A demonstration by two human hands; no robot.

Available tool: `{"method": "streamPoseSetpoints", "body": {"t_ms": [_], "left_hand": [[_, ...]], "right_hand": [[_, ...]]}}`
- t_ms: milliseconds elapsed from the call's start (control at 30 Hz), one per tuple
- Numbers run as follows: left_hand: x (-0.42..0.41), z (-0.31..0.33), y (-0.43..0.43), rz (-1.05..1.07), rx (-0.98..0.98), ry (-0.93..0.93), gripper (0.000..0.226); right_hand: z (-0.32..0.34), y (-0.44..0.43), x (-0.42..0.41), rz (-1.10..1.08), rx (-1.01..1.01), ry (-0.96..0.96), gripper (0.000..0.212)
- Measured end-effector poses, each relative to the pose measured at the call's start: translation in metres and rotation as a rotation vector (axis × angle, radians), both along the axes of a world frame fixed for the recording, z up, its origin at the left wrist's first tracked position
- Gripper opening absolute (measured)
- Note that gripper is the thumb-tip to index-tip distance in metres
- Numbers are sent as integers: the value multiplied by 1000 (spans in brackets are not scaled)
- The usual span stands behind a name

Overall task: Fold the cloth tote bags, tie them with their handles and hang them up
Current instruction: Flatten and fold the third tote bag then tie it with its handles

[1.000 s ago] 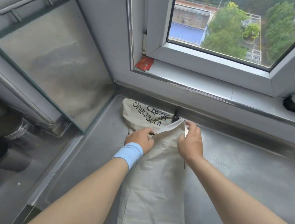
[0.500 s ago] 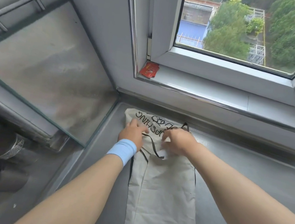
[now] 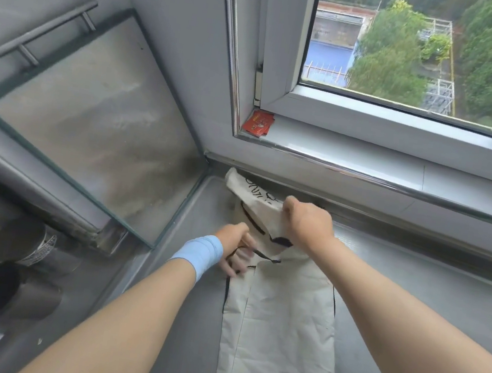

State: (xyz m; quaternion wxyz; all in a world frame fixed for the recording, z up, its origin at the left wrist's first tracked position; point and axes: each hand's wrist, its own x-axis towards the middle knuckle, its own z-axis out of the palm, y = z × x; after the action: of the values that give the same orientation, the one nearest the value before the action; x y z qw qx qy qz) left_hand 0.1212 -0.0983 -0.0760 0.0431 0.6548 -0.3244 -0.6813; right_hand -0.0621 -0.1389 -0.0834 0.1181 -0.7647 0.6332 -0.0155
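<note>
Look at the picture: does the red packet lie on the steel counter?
No, the red packet lies on the window sill, above the counter.

Cream tote bag (image 3: pixel 279 323), black lettering; blue wristband (image 3: pixel 199 254).

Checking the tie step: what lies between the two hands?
Head view: tote bag cloth and its black handle lie between the left hand and right hand.
</note>
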Motion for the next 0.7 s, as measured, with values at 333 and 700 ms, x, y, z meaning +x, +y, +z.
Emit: {"method": "streamPoseSetpoints", "body": {"t_ms": [333,700], "left_hand": [[-23,56,-34,240,-421,-74,47],[-40,97,-52,542,-388,506,34]], "right_hand": [[46,14,-27,128,-285,-313,26],[77,-1,-33,-387,-118,-263,39]]}}
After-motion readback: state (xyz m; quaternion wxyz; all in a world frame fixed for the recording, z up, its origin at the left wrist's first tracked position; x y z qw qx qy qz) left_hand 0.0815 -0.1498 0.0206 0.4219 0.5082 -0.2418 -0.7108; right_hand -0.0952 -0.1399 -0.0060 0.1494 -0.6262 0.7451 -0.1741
